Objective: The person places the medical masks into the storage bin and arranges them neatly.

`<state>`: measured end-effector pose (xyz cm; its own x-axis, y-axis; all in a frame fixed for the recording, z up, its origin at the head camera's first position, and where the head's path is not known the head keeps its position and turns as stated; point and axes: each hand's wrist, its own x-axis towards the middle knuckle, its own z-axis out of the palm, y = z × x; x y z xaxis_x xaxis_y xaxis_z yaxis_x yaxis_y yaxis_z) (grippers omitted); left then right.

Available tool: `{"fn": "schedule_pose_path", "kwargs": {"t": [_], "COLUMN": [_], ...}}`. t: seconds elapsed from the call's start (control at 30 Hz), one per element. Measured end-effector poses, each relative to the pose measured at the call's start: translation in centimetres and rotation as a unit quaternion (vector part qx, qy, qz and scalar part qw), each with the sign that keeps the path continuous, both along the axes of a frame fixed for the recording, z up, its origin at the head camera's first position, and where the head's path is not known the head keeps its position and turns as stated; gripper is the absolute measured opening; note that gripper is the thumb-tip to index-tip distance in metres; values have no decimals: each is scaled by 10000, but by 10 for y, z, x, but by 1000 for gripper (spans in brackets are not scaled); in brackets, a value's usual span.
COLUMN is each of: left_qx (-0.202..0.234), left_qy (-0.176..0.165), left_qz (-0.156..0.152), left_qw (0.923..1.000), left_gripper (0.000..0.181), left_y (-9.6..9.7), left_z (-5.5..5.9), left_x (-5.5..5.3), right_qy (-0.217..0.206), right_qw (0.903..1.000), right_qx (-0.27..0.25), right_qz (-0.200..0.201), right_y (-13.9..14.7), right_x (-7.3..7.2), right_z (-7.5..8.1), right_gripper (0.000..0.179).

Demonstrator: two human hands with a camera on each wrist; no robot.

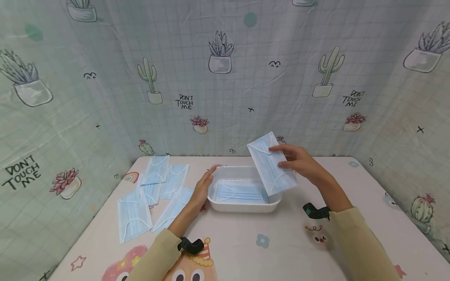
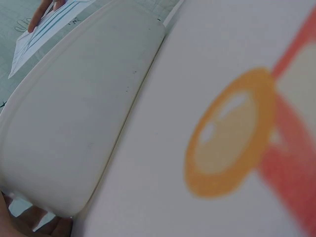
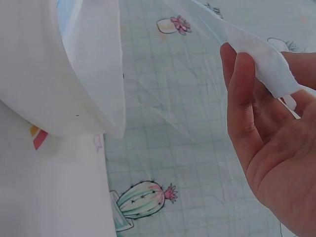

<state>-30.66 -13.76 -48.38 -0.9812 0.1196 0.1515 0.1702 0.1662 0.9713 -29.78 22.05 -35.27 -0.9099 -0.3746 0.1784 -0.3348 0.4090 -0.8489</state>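
Observation:
In the head view my right hand pinches a pale blue face mask between thumb and fingers, tilted above the right end of a white plastic tub. The right wrist view shows the held mask's edge between the fingers. Inside the tub lies a blue pleated mask with white ear loops. My left hand rests along the tub's left wall, fingers extended toward the back; the left wrist view shows some of its fingers at the tub's lower corner.
Several more face masks lie loosely overlapped on the table left of the tub. The table has a printed cartoon cover. A patterned cloth backdrop stands behind it and on both sides.

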Motion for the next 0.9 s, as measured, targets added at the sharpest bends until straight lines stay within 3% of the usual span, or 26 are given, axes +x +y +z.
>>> {"fn": "schedule_pose_path", "kwargs": {"t": [0.5,0.73,0.9], "left_qx": [-47,-5,18], "left_qy": [-12,-13,1], "left_qz": [-9,-20,-9], "left_qw": [10000,10000,10000], "left_gripper": [49,49,49], "left_y": [1,0,0], "left_z": [-2,1,2], "left_x": [0,3,3], "right_qy": [-30,-46,-180], "right_qw": [9994,9962,9914], "right_qx": [240,777,965], "right_qz": [254,397,871], "right_y": [-16,-27,-37], "right_x": [-17,-28,-39], "right_z": [9,20,25], "right_gripper": [47,48,48]}}
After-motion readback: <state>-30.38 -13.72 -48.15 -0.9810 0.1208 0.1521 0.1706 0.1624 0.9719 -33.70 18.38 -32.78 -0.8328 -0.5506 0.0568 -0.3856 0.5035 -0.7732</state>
